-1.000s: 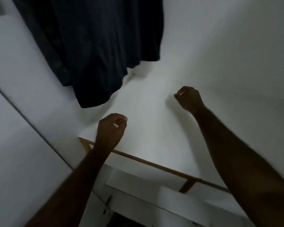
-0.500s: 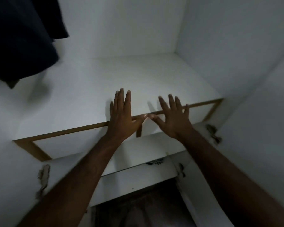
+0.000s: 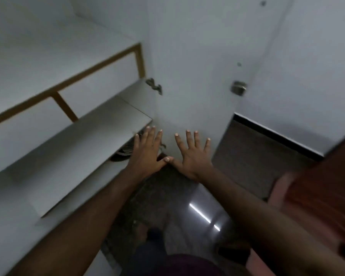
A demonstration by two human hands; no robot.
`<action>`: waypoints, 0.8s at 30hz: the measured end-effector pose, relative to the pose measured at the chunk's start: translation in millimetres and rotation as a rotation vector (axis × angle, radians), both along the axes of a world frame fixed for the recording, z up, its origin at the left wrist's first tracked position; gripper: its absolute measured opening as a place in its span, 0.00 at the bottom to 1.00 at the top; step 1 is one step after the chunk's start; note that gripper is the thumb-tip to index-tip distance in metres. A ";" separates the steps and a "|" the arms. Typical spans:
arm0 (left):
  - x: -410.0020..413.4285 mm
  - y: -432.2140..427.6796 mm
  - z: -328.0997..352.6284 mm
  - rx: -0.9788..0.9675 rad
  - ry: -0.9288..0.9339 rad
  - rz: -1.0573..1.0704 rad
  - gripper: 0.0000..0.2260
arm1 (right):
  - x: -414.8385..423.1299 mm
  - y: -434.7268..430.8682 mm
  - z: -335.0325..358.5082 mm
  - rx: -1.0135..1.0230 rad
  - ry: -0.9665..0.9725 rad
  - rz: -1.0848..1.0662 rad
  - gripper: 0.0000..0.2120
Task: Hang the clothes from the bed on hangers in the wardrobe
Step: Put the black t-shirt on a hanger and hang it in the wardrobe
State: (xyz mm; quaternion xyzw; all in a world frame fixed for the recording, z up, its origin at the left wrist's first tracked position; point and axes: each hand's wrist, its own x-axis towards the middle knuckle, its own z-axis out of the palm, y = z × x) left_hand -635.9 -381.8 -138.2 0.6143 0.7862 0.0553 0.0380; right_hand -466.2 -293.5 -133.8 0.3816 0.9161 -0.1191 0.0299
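A: In the lower middle of the frame, what is lying nearest?
B: The floor (image 3: 167, 196) is reflecting a strip of light; a blurred red mass (image 3: 323, 186) is filling the right edge.
A: And the hands?
B: At centre, the left hand (image 3: 147, 150) and right hand (image 3: 191, 154) are spreading flat, thumbs touching, holding nothing.
A: The wardrobe (image 3: 48, 152)?
B: Its white shelves (image 3: 78, 136) are running up the left; its door (image 3: 187, 76) is standing above the fingertips.

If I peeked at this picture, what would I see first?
Two hands, the left hand and the right hand, spread flat with straight fingers and thumbs touching, right in the middle. Beyond them stands a white wardrobe door, with white shelves edged in brown on the left. Low down, a bright streak of light shines on the dark floor.
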 end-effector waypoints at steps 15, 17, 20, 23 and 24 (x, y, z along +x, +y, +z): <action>280.8 -11.9 -46.2 -0.207 0.009 -0.793 0.49 | 306.9 -163.4 -48.4 -0.193 -0.123 -0.861 0.45; 312.9 -22.9 -54.9 -0.212 -0.012 -0.885 0.49 | 333.9 -192.4 -53.9 -0.192 -0.129 -0.985 0.45; 363.1 -47.4 -63.7 -0.234 -0.042 -1.005 0.47 | 368.5 -237.4 -56.6 -0.195 -0.147 -1.132 0.51; 414.1 -72.2 -61.7 -0.252 -0.043 -1.122 0.47 | 403.7 -281.7 -53.6 -0.164 -0.107 -1.298 0.53; 434.4 -80.1 -58.9 -0.257 -0.024 -1.178 0.46 | 418.1 -298.7 -50.5 -0.147 -0.088 -1.361 0.50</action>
